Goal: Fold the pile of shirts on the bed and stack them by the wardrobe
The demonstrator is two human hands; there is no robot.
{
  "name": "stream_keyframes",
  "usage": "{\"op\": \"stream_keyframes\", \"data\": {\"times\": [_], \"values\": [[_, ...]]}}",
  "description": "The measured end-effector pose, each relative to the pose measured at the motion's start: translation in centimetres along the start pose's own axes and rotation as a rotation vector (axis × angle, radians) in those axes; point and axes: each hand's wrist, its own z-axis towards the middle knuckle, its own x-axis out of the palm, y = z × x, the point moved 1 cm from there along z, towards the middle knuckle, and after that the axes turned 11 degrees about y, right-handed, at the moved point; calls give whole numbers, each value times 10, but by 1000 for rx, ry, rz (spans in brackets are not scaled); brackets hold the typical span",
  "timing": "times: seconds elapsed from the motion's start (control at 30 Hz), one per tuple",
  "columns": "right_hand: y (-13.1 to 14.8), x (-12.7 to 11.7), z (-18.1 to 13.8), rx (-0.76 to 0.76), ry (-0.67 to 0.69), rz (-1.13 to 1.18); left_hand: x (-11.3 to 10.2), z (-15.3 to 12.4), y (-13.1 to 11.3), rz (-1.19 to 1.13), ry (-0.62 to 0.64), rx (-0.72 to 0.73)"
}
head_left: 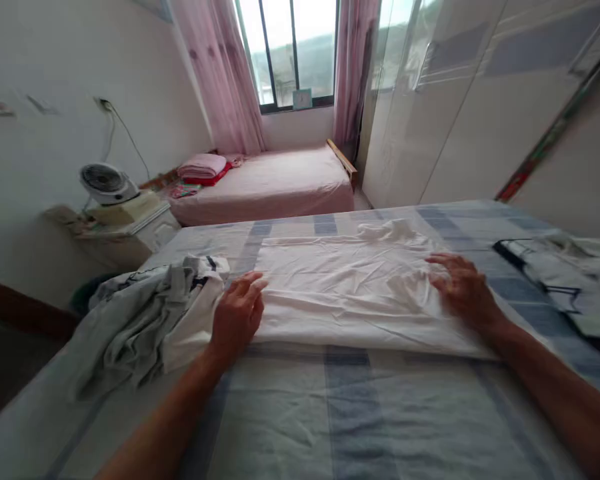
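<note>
A white garment (330,293), seemingly a shirt, lies spread flat and folded lengthwise across the bed. Its cloth is bunched and wrinkled toward the right end. At its left edge, my left hand (237,310) rests with fingers loosely bent and the thumb apart. My right hand (460,287) is over the right end, fingers spread and slightly blurred, touching or just above the wrinkled cloth. Beside my left hand is a rumpled heap of grey and white clothes (145,327).
The bed has a blue-and-white checked sheet (290,413). Folded white clothes with dark trim (570,280) lie at the right. Beyond stand a second bed with a pink sheet (285,173), a white wardrobe (430,127) and a small fan (107,183) on a nightstand (155,230).
</note>
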Motion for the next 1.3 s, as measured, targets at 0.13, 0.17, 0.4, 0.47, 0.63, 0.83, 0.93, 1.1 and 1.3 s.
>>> {"op": "stream_keyframes", "data": {"times": [0.13,0.17,0.4,0.47,0.63,0.83,0.93,1.1,1.3], "values": [[17,0,-1,-92,61,-40,14,-7,-16,4,215,196],[20,0,-1,-115,82,-74,17,-9,-18,24,296,203],[26,-7,6,-117,306,-270,28,-16,-17,72,585,72],[24,-11,7,-74,254,-296,27,-15,-17,72,582,65],[33,-23,-14,-93,54,-291,25,-14,-17,89,539,76],[24,-17,-82,-154,318,-310,28,-24,-12,112,510,114],[0,-17,-100,0,371,-315,29,-26,-7,96,560,63],[-8,-40,-74,42,354,-256,11,-3,-24,34,581,4],[-9,-48,-13,367,310,-175,9,71,-105,-242,463,-5]]}}
